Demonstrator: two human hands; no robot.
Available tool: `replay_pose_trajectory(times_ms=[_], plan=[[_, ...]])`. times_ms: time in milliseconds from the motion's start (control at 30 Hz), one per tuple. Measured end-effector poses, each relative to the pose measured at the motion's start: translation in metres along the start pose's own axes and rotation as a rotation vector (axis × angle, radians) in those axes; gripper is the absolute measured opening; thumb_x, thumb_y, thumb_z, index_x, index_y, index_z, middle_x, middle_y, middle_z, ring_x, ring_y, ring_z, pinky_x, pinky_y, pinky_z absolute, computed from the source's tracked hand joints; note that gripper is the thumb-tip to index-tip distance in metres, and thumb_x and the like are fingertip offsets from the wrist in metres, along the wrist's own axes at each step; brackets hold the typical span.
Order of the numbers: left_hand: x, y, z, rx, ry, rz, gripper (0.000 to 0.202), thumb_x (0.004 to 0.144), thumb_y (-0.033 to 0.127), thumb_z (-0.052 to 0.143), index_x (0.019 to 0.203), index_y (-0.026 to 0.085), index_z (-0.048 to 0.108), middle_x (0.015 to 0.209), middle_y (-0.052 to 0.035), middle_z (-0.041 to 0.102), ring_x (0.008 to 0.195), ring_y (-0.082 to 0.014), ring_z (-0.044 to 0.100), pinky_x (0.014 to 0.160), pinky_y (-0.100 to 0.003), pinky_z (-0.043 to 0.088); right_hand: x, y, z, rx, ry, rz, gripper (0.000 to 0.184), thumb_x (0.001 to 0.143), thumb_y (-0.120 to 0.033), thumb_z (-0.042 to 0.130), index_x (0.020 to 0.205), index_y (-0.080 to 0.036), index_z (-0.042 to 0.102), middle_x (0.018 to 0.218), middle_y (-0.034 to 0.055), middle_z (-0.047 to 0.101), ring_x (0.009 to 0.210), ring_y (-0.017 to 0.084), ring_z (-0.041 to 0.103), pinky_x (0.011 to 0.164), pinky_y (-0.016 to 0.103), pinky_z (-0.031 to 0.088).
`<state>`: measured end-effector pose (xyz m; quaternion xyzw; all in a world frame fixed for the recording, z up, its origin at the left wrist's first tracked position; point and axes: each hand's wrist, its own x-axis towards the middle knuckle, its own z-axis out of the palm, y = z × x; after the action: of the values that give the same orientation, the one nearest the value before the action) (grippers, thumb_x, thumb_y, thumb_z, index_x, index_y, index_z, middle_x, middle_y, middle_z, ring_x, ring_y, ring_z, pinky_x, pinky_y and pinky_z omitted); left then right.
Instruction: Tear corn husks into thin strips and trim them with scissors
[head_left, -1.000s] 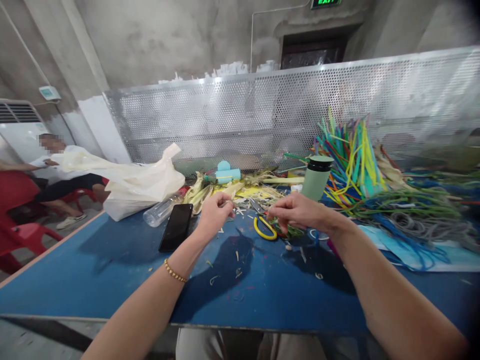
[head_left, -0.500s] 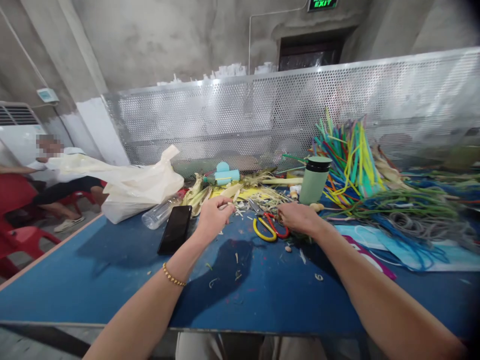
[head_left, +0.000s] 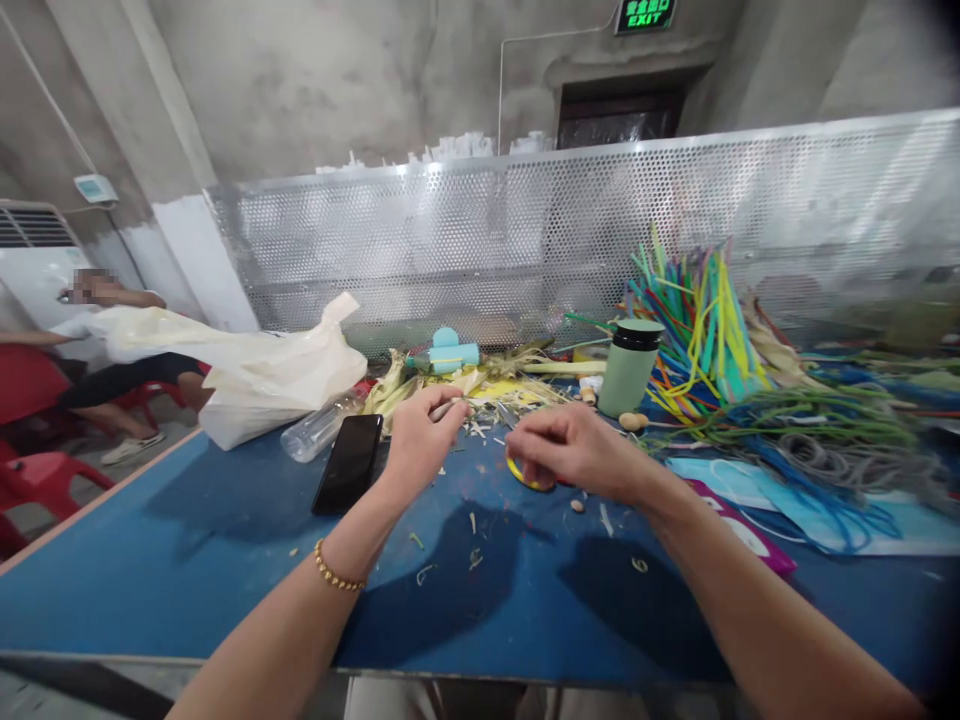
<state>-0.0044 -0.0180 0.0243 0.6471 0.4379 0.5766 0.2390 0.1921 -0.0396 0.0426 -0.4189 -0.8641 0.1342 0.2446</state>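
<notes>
My left hand [head_left: 426,432] is pinched around a small pale piece [head_left: 448,409], mostly hidden by the fingers, above the plant scraps. To its right, my right hand [head_left: 574,448] is curled over the scissors [head_left: 516,470]. Only part of their yellow handle and the blade tip show past the hand. Whatever the right fingers hold, if anything, is hidden. Pale shredded husk scraps [head_left: 517,388] lie just beyond both hands. A black phone [head_left: 349,464] rests on the blue table [head_left: 285,580] beside my left wrist.
A white plastic bag [head_left: 277,385] and a clear bottle [head_left: 311,432] stand at the left. A green tumbler [head_left: 630,368] is at the right, before colourful strips [head_left: 701,325]. Blue masks [head_left: 870,510] and cords lie far right. A person [head_left: 124,350] sits at the left.
My right hand has moved left and nearer, from beside the scissors to over them, covering the red handle. My left hand has stayed nearly still, still pinched.
</notes>
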Motion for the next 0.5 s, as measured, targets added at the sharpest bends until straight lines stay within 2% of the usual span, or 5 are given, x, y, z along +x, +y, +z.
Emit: replay_pose_trajectory(times_ms=[67, 133, 267, 333, 500], plan=[[0.001, 0.000, -0.001, 0.002, 0.020, 0.002, 0.017, 0.075, 0.026, 0.058, 0.084, 0.015, 0.067, 0.058, 0.0017, 0.062, 0.046, -0.0088, 0.051, 0.049, -0.020, 0.041, 0.001, 0.001, 0.009, 0.027, -0.194, -0.092, 0.029, 0.092, -0.029, 0.043, 0.078, -0.018, 0.066, 0.069, 0.0016, 0.068, 0.061, 0.013, 0.059, 0.061, 0.023, 0.041], [0.002, -0.001, -0.002, 0.005, 0.033, -0.002, 0.018, 0.075, 0.027, 0.058, 0.084, 0.015, 0.067, 0.054, 0.0025, 0.060, 0.045, -0.0089, 0.050, 0.050, -0.020, 0.041, 0.006, 0.011, 0.018, -0.203, -0.145, -0.065, 0.027, 0.089, -0.022, 0.045, 0.073, -0.017, 0.065, 0.072, 0.0052, 0.068, 0.069, 0.016, 0.061, 0.067, 0.026, 0.041], [0.005, -0.008, -0.001, -0.005, 0.008, -0.034, 0.017, 0.075, 0.028, 0.058, 0.081, 0.014, 0.067, 0.055, 0.0017, 0.061, 0.043, -0.0085, 0.048, 0.047, -0.020, 0.040, 0.013, 0.041, 0.025, -0.546, -0.103, 0.248, 0.023, 0.089, -0.023, 0.046, 0.092, -0.011, 0.066, 0.096, 0.0179, 0.070, 0.091, 0.027, 0.065, 0.077, 0.033, 0.044], [0.006, -0.012, 0.000, -0.034, -0.011, -0.065, 0.018, 0.074, 0.028, 0.058, 0.082, 0.014, 0.066, 0.061, 0.0002, 0.064, 0.042, -0.0080, 0.047, 0.045, -0.020, 0.039, 0.013, 0.050, 0.026, -0.594, -0.146, 0.338, 0.026, 0.088, -0.026, 0.049, 0.103, -0.010, 0.063, 0.103, 0.0204, 0.069, 0.098, 0.030, 0.064, 0.079, 0.035, 0.045], [0.007, -0.018, 0.002, -0.057, -0.017, -0.066, 0.018, 0.074, 0.028, 0.058, 0.082, 0.014, 0.065, 0.065, -0.0008, 0.066, 0.042, -0.0079, 0.048, 0.044, -0.020, 0.039, 0.013, 0.057, 0.030, -0.573, -0.160, 0.394, 0.033, 0.084, -0.023, 0.049, 0.112, -0.007, 0.057, 0.107, 0.0218, 0.068, 0.100, 0.033, 0.065, 0.077, 0.037, 0.046]])
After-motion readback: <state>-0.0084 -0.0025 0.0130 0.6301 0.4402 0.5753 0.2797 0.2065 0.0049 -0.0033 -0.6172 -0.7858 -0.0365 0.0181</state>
